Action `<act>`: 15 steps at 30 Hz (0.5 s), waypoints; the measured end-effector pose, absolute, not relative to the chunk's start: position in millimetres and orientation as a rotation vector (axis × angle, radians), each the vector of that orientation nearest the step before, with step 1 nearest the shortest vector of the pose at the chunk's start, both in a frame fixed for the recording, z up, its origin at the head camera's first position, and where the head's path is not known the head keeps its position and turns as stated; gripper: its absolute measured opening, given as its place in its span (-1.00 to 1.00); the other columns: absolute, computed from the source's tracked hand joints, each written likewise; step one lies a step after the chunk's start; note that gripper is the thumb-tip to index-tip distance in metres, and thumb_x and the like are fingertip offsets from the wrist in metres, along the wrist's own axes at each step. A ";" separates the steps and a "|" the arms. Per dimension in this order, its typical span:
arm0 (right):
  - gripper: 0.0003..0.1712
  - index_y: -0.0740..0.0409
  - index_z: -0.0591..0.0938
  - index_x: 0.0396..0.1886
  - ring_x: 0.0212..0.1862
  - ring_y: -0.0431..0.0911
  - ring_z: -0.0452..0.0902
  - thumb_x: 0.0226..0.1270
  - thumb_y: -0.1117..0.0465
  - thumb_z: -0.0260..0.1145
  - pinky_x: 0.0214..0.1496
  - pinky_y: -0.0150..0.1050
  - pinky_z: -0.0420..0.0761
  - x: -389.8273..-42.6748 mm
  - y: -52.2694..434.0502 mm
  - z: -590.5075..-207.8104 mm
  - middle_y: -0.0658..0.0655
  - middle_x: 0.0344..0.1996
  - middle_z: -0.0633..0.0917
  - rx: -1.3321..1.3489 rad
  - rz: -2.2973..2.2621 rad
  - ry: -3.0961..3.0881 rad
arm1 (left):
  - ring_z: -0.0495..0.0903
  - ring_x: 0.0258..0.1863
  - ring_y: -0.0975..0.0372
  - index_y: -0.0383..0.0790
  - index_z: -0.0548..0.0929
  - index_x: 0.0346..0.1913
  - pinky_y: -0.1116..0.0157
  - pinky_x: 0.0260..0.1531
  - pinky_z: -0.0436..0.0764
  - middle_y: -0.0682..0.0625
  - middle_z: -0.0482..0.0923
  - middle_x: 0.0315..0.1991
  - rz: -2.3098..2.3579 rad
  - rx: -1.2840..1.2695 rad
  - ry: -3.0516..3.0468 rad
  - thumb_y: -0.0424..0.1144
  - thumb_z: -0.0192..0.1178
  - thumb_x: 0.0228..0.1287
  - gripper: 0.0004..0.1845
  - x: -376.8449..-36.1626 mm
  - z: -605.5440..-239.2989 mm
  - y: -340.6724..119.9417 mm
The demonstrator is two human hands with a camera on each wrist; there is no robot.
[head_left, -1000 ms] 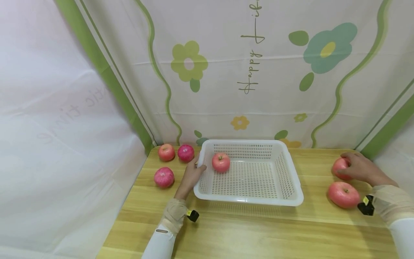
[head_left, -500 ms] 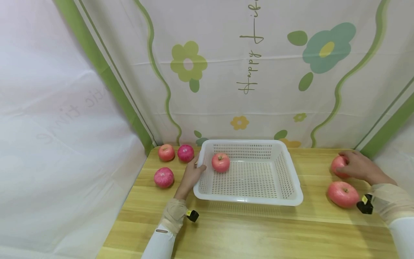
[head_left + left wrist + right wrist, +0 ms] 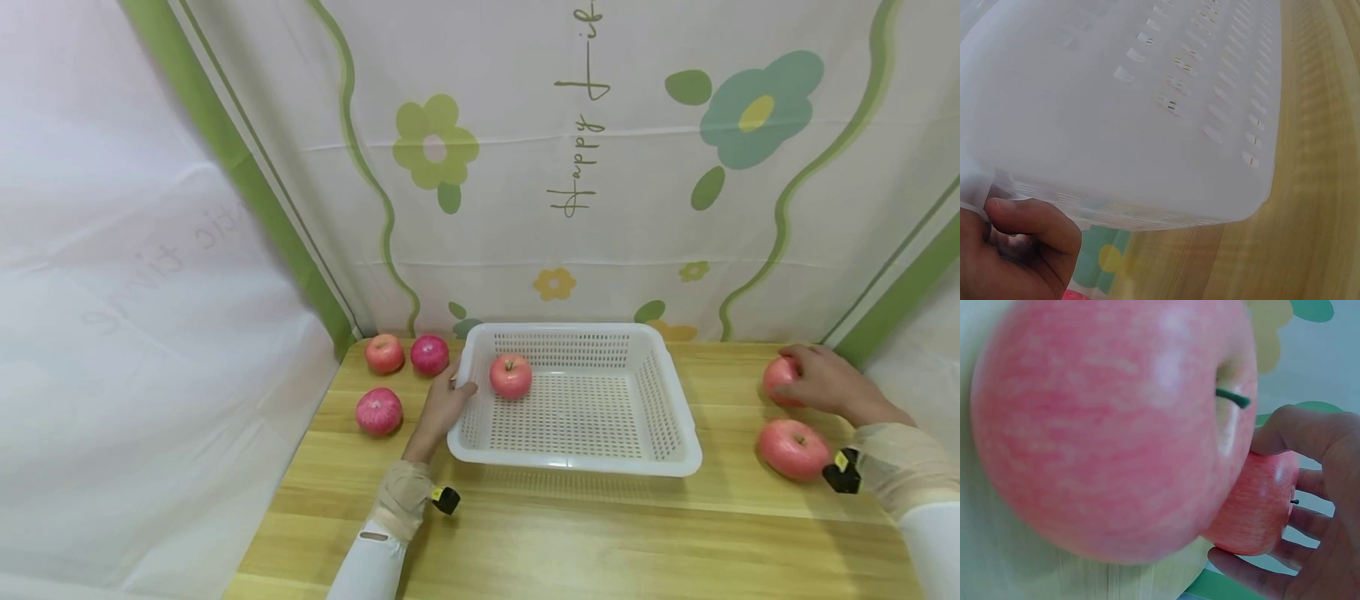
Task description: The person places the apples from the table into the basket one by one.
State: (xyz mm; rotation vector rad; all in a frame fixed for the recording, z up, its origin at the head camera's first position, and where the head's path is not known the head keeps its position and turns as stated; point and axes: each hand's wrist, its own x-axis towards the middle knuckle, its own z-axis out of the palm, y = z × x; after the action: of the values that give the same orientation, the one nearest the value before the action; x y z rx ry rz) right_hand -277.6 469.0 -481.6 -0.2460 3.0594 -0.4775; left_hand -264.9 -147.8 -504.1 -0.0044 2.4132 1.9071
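My left hand grips the left rim of a white slotted plastic basket, the thumb over the edge; in the left wrist view the curled thumb shows beside the basket wall. One pink-red apple sits inside the basket at its left. At the table's back right, my right hand holds a red apple between thumb and fingers. That held apple is partly hidden in the right wrist view by a larger apple close to the camera.
The larger apple rests on the wooden table just in front of my right hand. Left of the basket lie a small apple and two magenta, onion-like round things. A flower-printed curtain hangs behind the table.
My right hand and the apple it holds have shifted slightly left. The left hand keeps its grip on the basket, which stays in place.
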 end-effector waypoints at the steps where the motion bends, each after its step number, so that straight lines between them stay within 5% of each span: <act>1: -0.05 0.62 0.36 0.39 0.21 0.57 0.35 0.23 0.03 0.46 0.16 0.52 0.48 -277.4 468.0 -481.5 0.73 0.26 0.39 -0.246 -0.473 3.062 | 0.79 0.03 -0.16 0.00 0.20 0.71 0.01 -0.15 0.85 -0.42 0.65 0.22 1.905 -0.007 2.413 -0.27 0.12 0.52 -0.25 -264.9 -503.9 -147.8; 15: -0.07 0.61 0.38 0.37 0.19 0.54 0.38 0.25 0.02 0.46 0.15 0.49 0.51 -274.5 456.9 -471.8 0.71 0.24 0.41 -0.259 -0.427 3.077 | 0.79 0.02 -0.20 -0.06 0.20 0.71 0.00 -0.16 0.85 -0.45 0.65 0.21 1.905 0.000 2.418 -0.27 0.12 0.51 -0.24 -261.7 -499.7 -146.3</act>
State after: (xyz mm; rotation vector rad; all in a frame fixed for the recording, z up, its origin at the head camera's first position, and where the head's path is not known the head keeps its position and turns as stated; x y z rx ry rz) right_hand -274.5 456.9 -471.8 -0.2594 3.0769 -0.4269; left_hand -261.7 -146.3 -499.7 0.0002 2.4181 1.9048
